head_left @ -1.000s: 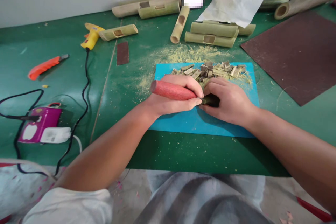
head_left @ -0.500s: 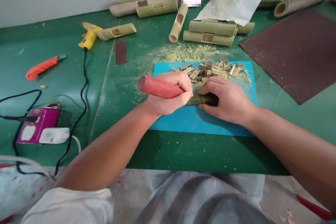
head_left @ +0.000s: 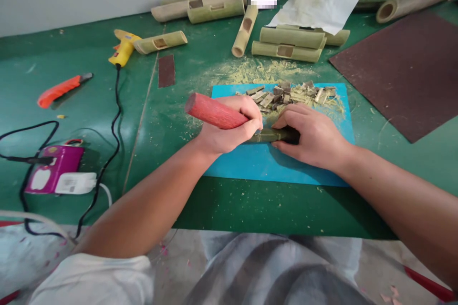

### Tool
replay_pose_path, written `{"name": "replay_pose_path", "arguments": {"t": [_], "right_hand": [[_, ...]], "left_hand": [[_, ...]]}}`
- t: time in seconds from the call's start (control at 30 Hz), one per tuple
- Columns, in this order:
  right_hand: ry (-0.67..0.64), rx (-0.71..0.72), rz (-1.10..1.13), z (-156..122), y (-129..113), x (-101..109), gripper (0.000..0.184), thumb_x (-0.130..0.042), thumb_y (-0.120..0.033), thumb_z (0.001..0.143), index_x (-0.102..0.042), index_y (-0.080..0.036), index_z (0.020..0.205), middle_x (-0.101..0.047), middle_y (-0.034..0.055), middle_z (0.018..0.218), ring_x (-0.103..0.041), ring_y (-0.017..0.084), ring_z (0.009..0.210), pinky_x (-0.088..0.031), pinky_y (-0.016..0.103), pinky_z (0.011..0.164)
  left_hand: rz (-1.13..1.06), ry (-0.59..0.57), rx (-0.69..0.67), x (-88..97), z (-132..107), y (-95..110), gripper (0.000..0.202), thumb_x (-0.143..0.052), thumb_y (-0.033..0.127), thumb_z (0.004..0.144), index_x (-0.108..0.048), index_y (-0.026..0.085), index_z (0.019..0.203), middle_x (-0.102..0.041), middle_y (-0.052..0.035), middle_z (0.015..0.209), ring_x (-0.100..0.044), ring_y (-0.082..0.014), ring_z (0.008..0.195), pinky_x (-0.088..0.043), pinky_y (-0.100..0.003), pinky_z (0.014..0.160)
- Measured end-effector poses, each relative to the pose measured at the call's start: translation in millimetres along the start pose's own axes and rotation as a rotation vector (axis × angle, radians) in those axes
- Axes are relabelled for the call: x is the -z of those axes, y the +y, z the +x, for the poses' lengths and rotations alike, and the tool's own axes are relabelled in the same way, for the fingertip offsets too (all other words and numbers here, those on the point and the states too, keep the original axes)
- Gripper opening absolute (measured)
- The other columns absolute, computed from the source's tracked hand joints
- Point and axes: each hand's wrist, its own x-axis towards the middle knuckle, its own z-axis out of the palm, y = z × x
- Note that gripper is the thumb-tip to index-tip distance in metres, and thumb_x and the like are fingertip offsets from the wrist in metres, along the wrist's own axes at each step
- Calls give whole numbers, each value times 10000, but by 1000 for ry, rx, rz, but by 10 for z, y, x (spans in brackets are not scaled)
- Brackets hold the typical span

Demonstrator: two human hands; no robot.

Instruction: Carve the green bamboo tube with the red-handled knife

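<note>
My left hand (head_left: 232, 124) is closed around the thick red wooden handle (head_left: 216, 112) of a tool, its butt end pointing up and left. The working end is hidden behind my fingers, by a dark green bamboo piece (head_left: 266, 135). My right hand (head_left: 309, 133) grips the right part of that bamboo, thumb and fingers on either side, pressing it onto a blue sheet (head_left: 250, 164). Part of the bamboo is covered by both hands. Just beyond my hands, bamboo chips (head_left: 275, 95) and pale shavings lie on the sheet.
Cut bamboo tubes (head_left: 286, 51) lie at the back beside white paper (head_left: 317, 7). A dark brown sheet (head_left: 404, 76) is at right. On the left are a yellow glue gun (head_left: 123, 50), an orange utility knife (head_left: 60, 91), a purple power strip (head_left: 59, 167) and trailing cables.
The red handle's butt end has risen slightly, and my left hand has shifted a little upward with it. My right hand keeps its hold on the bamboo. The whole view has drifted slightly.
</note>
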Motion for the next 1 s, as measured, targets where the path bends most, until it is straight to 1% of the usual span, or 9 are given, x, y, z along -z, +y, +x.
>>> {"name": "replay_pose_path", "arguments": {"t": [0.2,0.43,0.5,0.57,0.63,0.7,0.77,0.87,1.0], "right_hand": [[1,-12,0,1,-14,10,104,-714,-250,820,-639,-234,890,-701,74,944,-642,266,935,-488,382,799],[-3,-12,7,7,-20,7,108,-712,-258,823,-644,-234,904,-710,75,949,-640,269,933,-496,390,810],[-4,-14,4,7,-23,6,106,-713,-253,823,-648,-230,904,-710,77,948,-640,269,933,-496,389,813],[-5,-15,3,6,-27,8,108,-716,-248,819,-652,-228,904,-712,79,950,-641,269,933,-497,388,814],[-6,-15,3,2,-28,10,116,-726,-249,815,-658,-225,906,-715,79,953,-646,270,937,-498,386,813],[-5,-16,2,-2,-27,11,126,-737,-253,814,-665,-222,913,-717,79,957,-651,272,945,-499,384,813],[3,-18,1,-5,-25,10,131,-742,-253,815,-668,-224,920,-720,77,964,-652,271,950,-501,383,820],[11,-18,1,-5,-22,9,126,-744,-248,816,-668,-230,915,-723,72,965,-653,268,948,-507,385,828],[-1,-11,-7,-1,-18,11,132,-748,-254,818,-674,-224,922,-725,82,965,-657,278,948,-509,392,822]], "left_hand": [[50,-9,-25,3,-7,0,165,-676,97,801,-692,186,663,-749,-4,701,-705,-133,649,-597,-278,656],[76,46,47,-21,-13,19,156,-717,158,829,-714,190,677,-794,-16,781,-735,-142,705,-626,-273,694],[19,40,10,-17,-10,4,235,-740,239,892,-705,187,666,-765,-16,722,-717,-131,672,-604,-256,660],[-76,28,-12,-11,-6,-12,361,-739,396,965,-710,180,677,-722,-17,659,-655,-101,563,-554,-238,579],[-161,22,22,-9,-2,-20,469,-704,549,993,-726,172,715,-709,-20,661,-563,-61,446,-471,-221,471],[-210,35,95,-9,0,-17,526,-687,636,980,-728,165,748,-724,-28,709,-509,-40,383,-386,-210,386],[-245,68,166,-11,0,-12,503,-736,635,944,-699,170,755,-733,-20,726,-507,-39,366,-347,-196,339],[-249,102,220,-11,-1,-16,466,-841,583,869,-634,184,745,-728,14,707,-500,-38,363,-368,-179,327],[-232,72,149,14,5,-35,448,-836,550,883,-617,190,730,-728,17,709,-514,-39,392,-398,-171,347]]}}
